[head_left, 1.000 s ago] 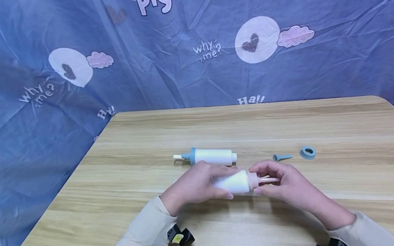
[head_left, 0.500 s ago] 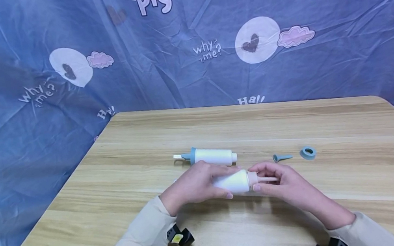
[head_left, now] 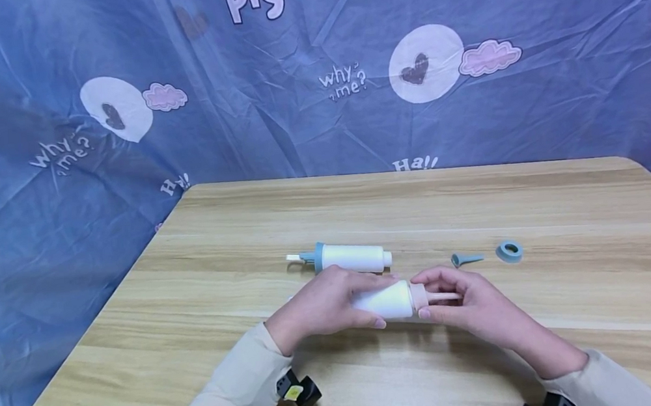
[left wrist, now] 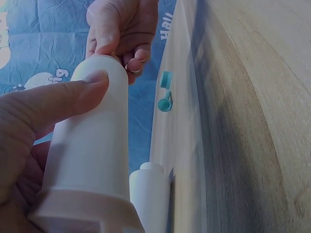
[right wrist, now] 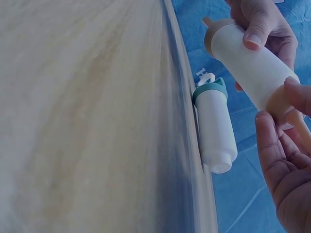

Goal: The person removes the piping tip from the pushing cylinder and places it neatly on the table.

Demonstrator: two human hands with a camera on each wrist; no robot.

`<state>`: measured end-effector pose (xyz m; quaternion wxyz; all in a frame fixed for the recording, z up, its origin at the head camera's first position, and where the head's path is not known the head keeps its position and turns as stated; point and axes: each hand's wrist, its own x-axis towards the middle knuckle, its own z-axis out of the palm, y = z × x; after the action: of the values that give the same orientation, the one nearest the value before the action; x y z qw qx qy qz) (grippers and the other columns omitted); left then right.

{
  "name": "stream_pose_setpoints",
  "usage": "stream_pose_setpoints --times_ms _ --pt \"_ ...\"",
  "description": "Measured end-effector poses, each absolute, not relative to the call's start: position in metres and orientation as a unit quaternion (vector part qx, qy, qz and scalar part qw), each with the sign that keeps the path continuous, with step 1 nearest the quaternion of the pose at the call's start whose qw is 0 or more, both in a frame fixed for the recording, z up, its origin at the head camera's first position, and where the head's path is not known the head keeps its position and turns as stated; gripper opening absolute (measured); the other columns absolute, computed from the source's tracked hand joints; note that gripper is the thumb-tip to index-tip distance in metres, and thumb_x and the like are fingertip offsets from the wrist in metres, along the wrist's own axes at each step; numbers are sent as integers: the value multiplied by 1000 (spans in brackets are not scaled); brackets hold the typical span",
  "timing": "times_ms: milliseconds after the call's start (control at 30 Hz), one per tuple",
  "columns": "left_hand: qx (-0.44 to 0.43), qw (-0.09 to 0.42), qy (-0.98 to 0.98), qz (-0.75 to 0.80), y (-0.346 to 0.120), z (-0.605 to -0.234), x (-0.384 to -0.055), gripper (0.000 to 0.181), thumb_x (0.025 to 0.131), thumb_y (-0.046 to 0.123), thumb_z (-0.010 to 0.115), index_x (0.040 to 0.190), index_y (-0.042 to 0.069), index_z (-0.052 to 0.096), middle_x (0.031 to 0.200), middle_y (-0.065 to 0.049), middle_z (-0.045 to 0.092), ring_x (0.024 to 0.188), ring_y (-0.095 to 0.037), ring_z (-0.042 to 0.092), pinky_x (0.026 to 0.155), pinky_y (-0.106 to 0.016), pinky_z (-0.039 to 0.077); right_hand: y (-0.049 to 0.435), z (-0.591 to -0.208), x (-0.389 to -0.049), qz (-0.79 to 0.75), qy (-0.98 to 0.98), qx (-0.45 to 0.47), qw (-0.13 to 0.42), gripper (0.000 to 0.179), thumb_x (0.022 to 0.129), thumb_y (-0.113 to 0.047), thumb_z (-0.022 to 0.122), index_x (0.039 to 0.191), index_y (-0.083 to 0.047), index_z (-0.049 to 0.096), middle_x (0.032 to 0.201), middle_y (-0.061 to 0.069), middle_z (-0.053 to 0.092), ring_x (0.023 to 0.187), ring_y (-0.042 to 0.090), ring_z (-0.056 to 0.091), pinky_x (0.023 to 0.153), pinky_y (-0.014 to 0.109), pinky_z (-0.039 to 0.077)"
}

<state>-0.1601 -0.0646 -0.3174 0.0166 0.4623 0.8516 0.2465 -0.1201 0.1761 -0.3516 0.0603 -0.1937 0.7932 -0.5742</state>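
Note:
My left hand (head_left: 329, 301) grips a white cylinder (head_left: 384, 300) lying sideways above the table, its thumb along the near side. At the cylinder's right end sits a pale pink collar (head_left: 419, 297), with a thin pink nozzle (head_left: 443, 296) poking out of it. The thumb and fingers of my right hand (head_left: 477, 306) pinch that collar, and the nozzle runs into the palm side. In the left wrist view a wider pink end piece (left wrist: 85, 211) caps the cylinder's other end. The right wrist view shows a small tab (right wrist: 208, 22) projecting from that end.
Behind my left hand lies a similar white cylinder (head_left: 354, 258) with a blue cap (head_left: 318, 256) and a white tip. Beyond my right hand rest a blue funnel-shaped nozzle (head_left: 466, 259) and a blue ring (head_left: 509, 251) on the wooden table (head_left: 190, 268). A printed blue cloth (head_left: 318, 125) hangs behind.
Both hands keep their hold on the cylinder and collar. Only slight shifts of the right fingertips around the collar show, and the head view has tipped a touch.

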Motion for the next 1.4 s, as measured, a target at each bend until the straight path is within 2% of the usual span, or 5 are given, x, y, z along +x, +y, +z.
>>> stream_pose_setpoints --times_ms 200,433,833,1133,1400 --pt "456 21 856 243 -64 -319 -161 58 72 28 79 125 14 60 121 1 63 106 -11 59 85 -20 45 176 -355 -120 -583 783 -216 32 39 79 -4 71 112 7 55 107 25 61 93 4 63 74 26 54" --pt "448 32 856 256 -63 -319 -162 59 71 27 80 125 15 60 121 2 62 104 -11 60 83 -19 45 177 -354 -120 -553 803 -220 5 36 77 -4 72 109 1 58 105 19 61 92 3 61 73 25 53" --pt "430 47 862 264 -65 -321 -162 59 71 25 80 125 16 60 122 2 62 105 -10 59 85 -20 45 176 -359 -122 -581 778 -239 -27 33 75 6 69 105 1 56 98 -8 61 89 5 63 69 25 54" --pt "412 42 878 239 -79 -332 -169 60 72 26 79 127 16 58 120 0 63 98 -11 62 83 -24 47 178 -359 -122 -576 783 -231 -34 37 73 7 71 106 2 55 93 -4 62 84 5 62 67 23 53" --pt "393 51 900 182 -86 -338 -175 59 74 27 77 128 15 58 119 -2 64 101 -15 61 85 -32 49 178 -360 -121 -576 786 -222 -32 38 73 5 72 107 3 56 93 -5 62 83 5 62 67 23 53"
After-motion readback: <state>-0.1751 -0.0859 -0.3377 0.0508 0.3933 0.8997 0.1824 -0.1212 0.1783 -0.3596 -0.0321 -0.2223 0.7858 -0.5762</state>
